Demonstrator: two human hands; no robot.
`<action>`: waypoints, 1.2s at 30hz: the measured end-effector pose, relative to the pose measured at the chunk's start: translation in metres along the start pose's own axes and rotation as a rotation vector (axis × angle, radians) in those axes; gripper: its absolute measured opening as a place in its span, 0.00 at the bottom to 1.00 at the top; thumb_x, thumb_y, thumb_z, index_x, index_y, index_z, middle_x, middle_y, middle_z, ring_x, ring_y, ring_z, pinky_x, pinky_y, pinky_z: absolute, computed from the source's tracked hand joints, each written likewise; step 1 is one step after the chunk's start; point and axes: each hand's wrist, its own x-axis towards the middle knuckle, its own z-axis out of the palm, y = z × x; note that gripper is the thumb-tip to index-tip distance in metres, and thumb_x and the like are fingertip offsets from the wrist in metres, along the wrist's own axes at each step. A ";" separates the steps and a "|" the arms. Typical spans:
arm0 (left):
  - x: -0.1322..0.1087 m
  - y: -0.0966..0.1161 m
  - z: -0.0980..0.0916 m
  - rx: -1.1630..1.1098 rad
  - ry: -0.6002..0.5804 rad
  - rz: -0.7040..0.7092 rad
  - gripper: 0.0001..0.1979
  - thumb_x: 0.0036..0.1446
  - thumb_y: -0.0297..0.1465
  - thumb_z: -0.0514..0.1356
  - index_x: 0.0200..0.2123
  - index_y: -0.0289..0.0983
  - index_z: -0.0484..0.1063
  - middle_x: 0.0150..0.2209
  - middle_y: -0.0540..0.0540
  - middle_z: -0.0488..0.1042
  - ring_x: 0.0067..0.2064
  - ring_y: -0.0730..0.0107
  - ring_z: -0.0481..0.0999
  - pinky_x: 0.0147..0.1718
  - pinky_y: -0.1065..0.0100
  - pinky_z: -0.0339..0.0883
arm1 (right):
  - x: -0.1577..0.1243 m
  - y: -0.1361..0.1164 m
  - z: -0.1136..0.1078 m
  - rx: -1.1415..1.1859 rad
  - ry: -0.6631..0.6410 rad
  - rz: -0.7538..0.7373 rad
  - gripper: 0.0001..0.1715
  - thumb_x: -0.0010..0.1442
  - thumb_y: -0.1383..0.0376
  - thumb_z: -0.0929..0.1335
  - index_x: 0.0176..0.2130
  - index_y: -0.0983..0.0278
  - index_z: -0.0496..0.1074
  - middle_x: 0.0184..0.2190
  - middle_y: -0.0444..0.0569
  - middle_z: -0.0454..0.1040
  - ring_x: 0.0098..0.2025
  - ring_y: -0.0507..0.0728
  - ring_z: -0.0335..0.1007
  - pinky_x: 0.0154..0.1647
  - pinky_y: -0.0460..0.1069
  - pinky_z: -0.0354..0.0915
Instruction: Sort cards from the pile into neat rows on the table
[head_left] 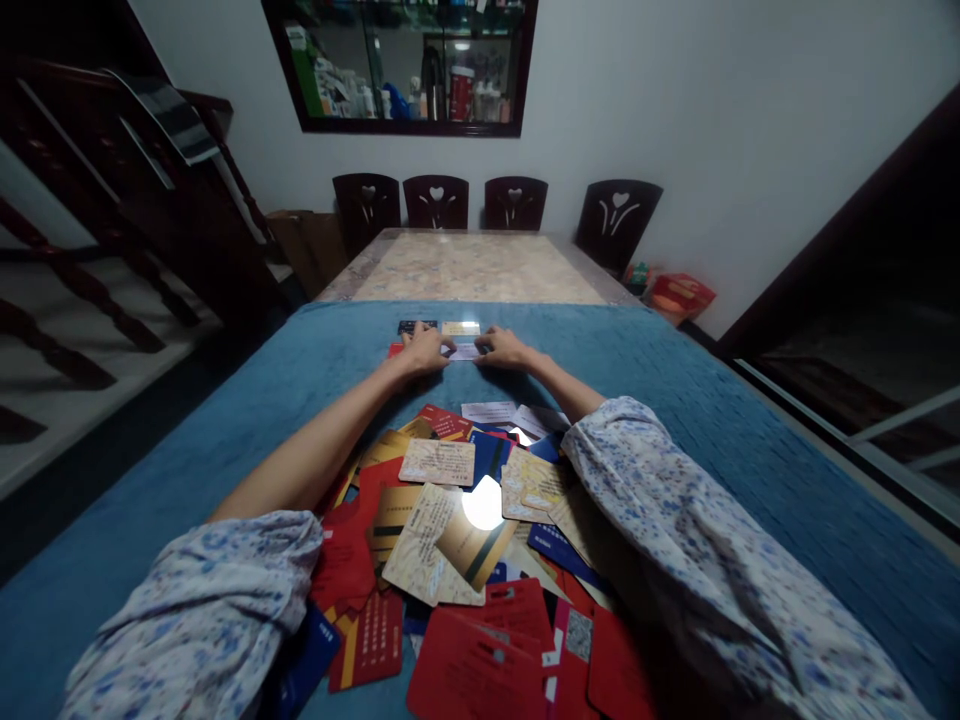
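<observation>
Left of the white card (466, 352), a red card (394, 350) and a dark card (414, 326) partly show around the left hand (426, 352), whose thumb and fingers curl at its left end. Behind it lies a yellowish card (460, 328); nearer than it sprawls the card pile (437, 463). At its right end curls the right hand (505, 348). Whether either pinches it, I cannot tell.

Home dining room: heart-cut chairs (596, 220), table (480, 265), seemingly a shadowed banister (90, 290).
</observation>
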 end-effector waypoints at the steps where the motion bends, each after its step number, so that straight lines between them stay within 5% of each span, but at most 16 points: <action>1: -0.001 0.000 0.000 -0.005 0.005 0.005 0.22 0.53 0.30 0.61 0.52 0.44 0.81 0.55 0.38 0.75 0.61 0.40 0.59 0.54 0.42 0.58 | -0.002 -0.001 -0.002 0.005 -0.010 0.015 0.20 0.62 0.52 0.70 0.46 0.63 0.79 0.52 0.59 0.74 0.48 0.63 0.72 0.50 0.53 0.66; 16: -0.017 0.007 0.000 -0.031 0.101 0.133 0.18 0.56 0.27 0.59 0.47 0.43 0.82 0.56 0.40 0.77 0.64 0.41 0.58 0.55 0.43 0.55 | -0.031 -0.002 -0.011 0.167 0.081 -0.004 0.25 0.61 0.65 0.71 0.57 0.67 0.77 0.53 0.56 0.78 0.47 0.58 0.76 0.50 0.48 0.67; 36: -0.087 0.050 -0.011 -0.138 0.048 0.364 0.17 0.59 0.25 0.58 0.46 0.43 0.83 0.52 0.43 0.81 0.65 0.45 0.60 0.60 0.41 0.50 | -0.106 -0.009 -0.023 0.358 0.140 -0.229 0.13 0.61 0.68 0.68 0.41 0.62 0.83 0.42 0.50 0.84 0.44 0.59 0.78 0.52 0.52 0.67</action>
